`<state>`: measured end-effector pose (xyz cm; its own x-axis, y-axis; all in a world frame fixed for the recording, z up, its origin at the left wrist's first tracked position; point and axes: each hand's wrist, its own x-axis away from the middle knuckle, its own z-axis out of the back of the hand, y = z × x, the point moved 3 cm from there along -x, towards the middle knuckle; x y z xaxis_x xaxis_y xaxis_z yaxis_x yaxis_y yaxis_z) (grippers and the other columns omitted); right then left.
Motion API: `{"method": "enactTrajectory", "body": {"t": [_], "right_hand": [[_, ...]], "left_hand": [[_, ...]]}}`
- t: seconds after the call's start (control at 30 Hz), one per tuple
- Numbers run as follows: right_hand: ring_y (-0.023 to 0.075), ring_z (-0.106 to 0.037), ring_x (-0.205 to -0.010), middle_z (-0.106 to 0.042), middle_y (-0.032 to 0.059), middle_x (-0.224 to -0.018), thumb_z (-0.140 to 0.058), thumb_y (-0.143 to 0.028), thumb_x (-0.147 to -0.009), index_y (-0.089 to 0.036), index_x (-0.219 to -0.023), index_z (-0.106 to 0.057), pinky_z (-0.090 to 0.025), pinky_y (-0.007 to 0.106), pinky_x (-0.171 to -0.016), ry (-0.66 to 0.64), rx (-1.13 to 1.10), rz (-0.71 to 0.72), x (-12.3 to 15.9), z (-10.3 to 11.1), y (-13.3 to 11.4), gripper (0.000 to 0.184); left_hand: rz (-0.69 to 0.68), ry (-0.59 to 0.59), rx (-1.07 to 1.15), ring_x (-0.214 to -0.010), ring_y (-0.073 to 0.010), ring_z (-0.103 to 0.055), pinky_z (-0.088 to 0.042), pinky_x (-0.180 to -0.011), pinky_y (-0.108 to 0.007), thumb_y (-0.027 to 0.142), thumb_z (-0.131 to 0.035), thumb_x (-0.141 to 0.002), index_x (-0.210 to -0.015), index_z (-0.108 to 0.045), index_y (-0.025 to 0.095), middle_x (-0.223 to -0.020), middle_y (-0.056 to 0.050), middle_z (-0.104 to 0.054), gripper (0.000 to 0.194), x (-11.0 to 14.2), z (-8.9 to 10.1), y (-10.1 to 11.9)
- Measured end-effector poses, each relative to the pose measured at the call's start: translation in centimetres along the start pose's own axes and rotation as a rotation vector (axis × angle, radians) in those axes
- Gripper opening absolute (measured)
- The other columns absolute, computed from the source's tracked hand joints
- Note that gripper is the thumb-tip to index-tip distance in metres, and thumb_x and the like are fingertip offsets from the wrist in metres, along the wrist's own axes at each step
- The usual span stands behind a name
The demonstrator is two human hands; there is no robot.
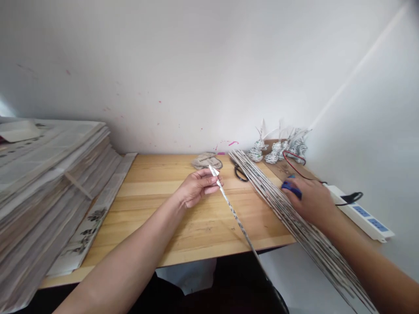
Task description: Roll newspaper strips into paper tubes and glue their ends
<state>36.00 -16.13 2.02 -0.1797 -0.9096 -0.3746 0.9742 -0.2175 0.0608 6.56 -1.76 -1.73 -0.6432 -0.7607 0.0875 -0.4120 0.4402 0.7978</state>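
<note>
My left hand pinches a thin rolled newspaper stick near its upper end, between thumb and fingers. A small loose white paper flap stands out at that end. From there the stick slants down to the right, past the table's front edge. On the right, my right hand is closed around a blue tool; most of it is hidden, so its kind does not show. Beside that hand lies a long bundle of rolled newspaper sticks, sticking out over the front edge.
A tall newspaper stack fills the left side. Toward the back are a brown-grey cloth, a black looped handle and several woven paper pieces. A white power strip with cables lies at right.
</note>
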Motion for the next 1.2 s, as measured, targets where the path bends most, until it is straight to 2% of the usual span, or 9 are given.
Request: {"method": "enactTrajectory", "body": {"t": [0.13,0.23,0.3,0.47,0.6,0.73,0.83,1.03,1.2], "right_hand": [[0.0223,-0.063,-0.089,-0.068,0.0082,-0.099,-0.047,-0.048,-0.09,-0.02,-0.11,-0.061,-0.045,0.033,-0.076,-0.185,-0.5,0.195,0.8,1.5,-10.1,0.037],[0.0182,-0.06,-0.071,-0.066,0.0037,-0.079,-0.052,-0.052,-0.087,-0.02,-0.094,-0.059,-0.038,0.028,-0.062,-0.226,-0.552,0.236,0.7,1.1,-15.5,0.034],[0.0161,-0.054,-0.06,-0.061,0.0018,-0.068,-0.05,-0.049,-0.089,-0.02,-0.081,-0.055,-0.031,0.027,-0.056,-0.197,-0.5,0.231,0.3,0.4,-17.2,0.03],[0.016,-0.05,-0.057,-0.058,0.0023,-0.064,-0.038,-0.036,-0.095,-0.02,-0.072,-0.05,-0.027,0.029,-0.057,-0.148,-0.501,0.228,-0.2,-0.3,-17.6,0.03],[0.0158,-0.053,-0.059,-0.058,0.0014,-0.063,-0.039,-0.037,-0.095,-0.02,-0.07,-0.051,-0.032,0.028,-0.058,-0.191,-0.668,0.185,0.1,-0.3,-17.2,0.033],[0.014,-0.055,-0.057,-0.059,-0.0003,-0.064,-0.042,-0.041,-0.094,-0.019,-0.083,-0.06,-0.04,0.027,-0.059,-0.396,-1.035,0.049,0.1,-0.9,-17.2,0.03],[0.0122,-0.052,-0.054,-0.056,-0.0012,-0.062,-0.047,-0.043,-0.091,-0.015,-0.091,-0.062,-0.041,0.026,-0.056,-0.548,-1.285,-0.046,0.1,-1.6,-17.3,0.032],[0.008,-0.045,-0.046,-0.05,-0.0035,-0.054,-0.052,-0.046,-0.09,-0.013,-0.087,-0.063,-0.033,0.023,-0.05,-0.832,-1.666,-0.148,0.3,-2.9,-17.2,0.035],[0.0067,-0.036,-0.041,-0.04,-0.0062,-0.048,-0.055,-0.043,-0.088,-0.015,-0.081,-0.06,-0.025,0.022,-0.044,-1.03,-1.958,-0.137,0.6,-3.7,-17.3,0.029]], "left_hand": [[-0.011,0.007,0.017,-0.078,-0.0171,-0.071,-0.059,-0.071,-0.025,0.008,-0.076,-0.07,-0.094,-0.068,0.011,-0.088,-0.007,-0.07,0.026,0.0,0.0,0.2],[-0.021,0.006,0.022,-0.078,-0.0166,-0.07,-0.059,-0.071,-0.025,0.009,-0.075,-0.071,-0.095,-0.068,0.012,-0.088,-0.007,-0.07,0.025,0.0,0.0,0.4],[-0.026,0.02,0.026,-0.077,-0.0162,-0.07,-0.058,-0.069,-0.024,0.01,-0.075,-0.071,-0.094,-0.068,0.012,-0.088,-0.007,-0.07,0.024,0.0,0.1,0.5],[-0.013,0.033,0.036,-0.078,-0.0166,-0.07,-0.058,-0.069,-0.023,0.01,-0.074,-0.072,-0.092,-0.069,0.011,-0.087,-0.008,-0.071,0.021,-0.2,0.3,0.5],[-0.001,0.013,0.052,-0.08,-0.0164,-0.07,-0.058,-0.071,-0.023,0.008,-0.073,-0.073,-0.09,-0.069,0.009,-0.087,-0.008,-0.071,0.018,-0.1,0.2,0.5],[0.012,0.003,0.066,-0.079,-0.0159,-0.07,-0.058,-0.07,-0.021,0.006,-0.071,-0.074,-0.089,-0.07,0.009,-0.085,-0.008,-0.071,0.016,0.1,0.1,0.7],[0.022,-0.005,0.075,-0.079,-0.0157,-0.07,-0.058,-0.07,-0.021,0.005,-0.069,-0.075,-0.089,-0.07,0.009,-0.084,-0.008,-0.071,0.014,0.2,0.1,0.8],[0.036,-0.062,0.091,-0.079,-0.0141,-0.07,-0.057,-0.069,-0.019,0.005,-0.068,-0.078,-0.089,-0.069,0.009,-0.083,-0.007,-0.07,0.012,0.2,0.1,0.7],[0.049,-0.091,0.101,-0.077,-0.0132,-0.07,-0.057,-0.068,-0.019,0.006,-0.068,-0.078,-0.088,-0.067,0.009,-0.082,-0.006,-0.07,0.011,0.3,0.1,0.7]]}}
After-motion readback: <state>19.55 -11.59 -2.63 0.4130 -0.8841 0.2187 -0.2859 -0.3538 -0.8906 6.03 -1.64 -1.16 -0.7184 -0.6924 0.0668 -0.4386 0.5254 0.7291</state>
